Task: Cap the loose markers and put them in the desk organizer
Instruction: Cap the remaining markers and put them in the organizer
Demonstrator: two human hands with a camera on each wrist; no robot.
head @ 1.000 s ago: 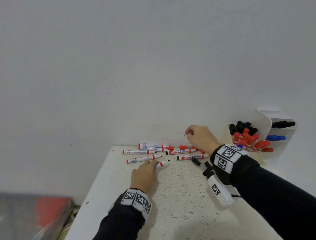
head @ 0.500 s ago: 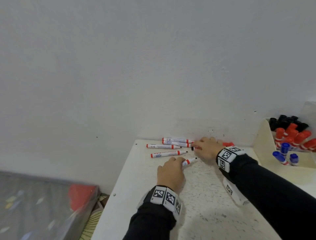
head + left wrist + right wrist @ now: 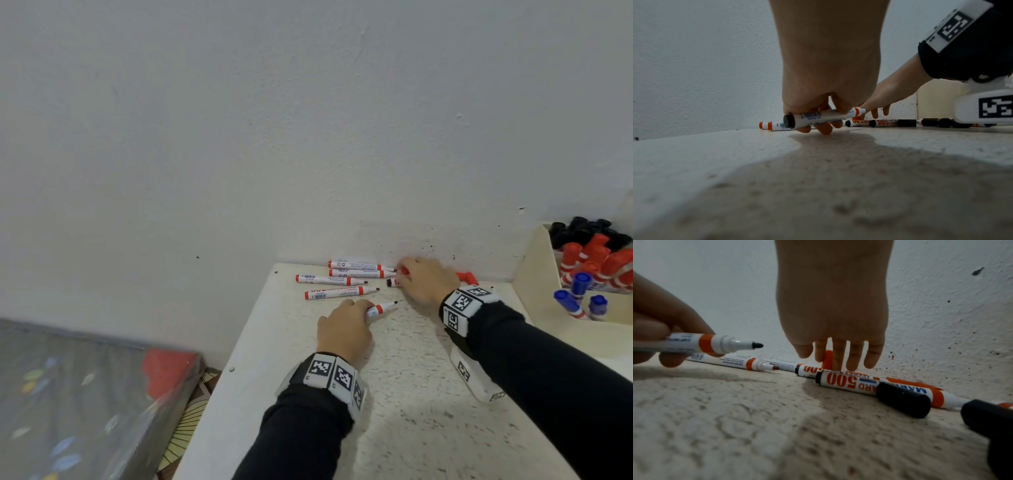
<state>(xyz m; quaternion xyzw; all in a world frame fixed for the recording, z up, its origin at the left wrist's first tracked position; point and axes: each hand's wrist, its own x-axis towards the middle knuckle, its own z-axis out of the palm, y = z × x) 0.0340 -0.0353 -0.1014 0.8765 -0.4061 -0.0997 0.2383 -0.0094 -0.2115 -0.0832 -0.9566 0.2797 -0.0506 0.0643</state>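
My left hand (image 3: pixel 344 327) grips an uncapped white marker (image 3: pixel 381 309) with a black tip, held just above the table (image 3: pixel 411 394); the same marker (image 3: pixel 818 117) shows under my left palm (image 3: pixel 828 65). My right hand (image 3: pixel 426 281) reaches down by the wall, its fingers (image 3: pixel 838 353) straight, tips at a red cap (image 3: pixel 827 361). Several uncapped markers (image 3: pixel 330 280) lie left of it along the wall. Loose black caps (image 3: pixel 902 400) and a "500" marker (image 3: pixel 844 382) lie below the right wrist. The cream organizer (image 3: pixel 534 274) stands at the right.
The organizer holds black, red and blue capped markers (image 3: pixel 596 253). Another red cap (image 3: pixel 466 277) lies behind my right wrist. The wall (image 3: pixel 308 137) runs close behind the table. The table's left edge (image 3: pixel 239 342) drops to a grey patterned thing (image 3: pixel 85 394).
My right hand has come down and left from above the markers to the caps at the wall. The left hand keeps hold of its marker. The view has swung left.
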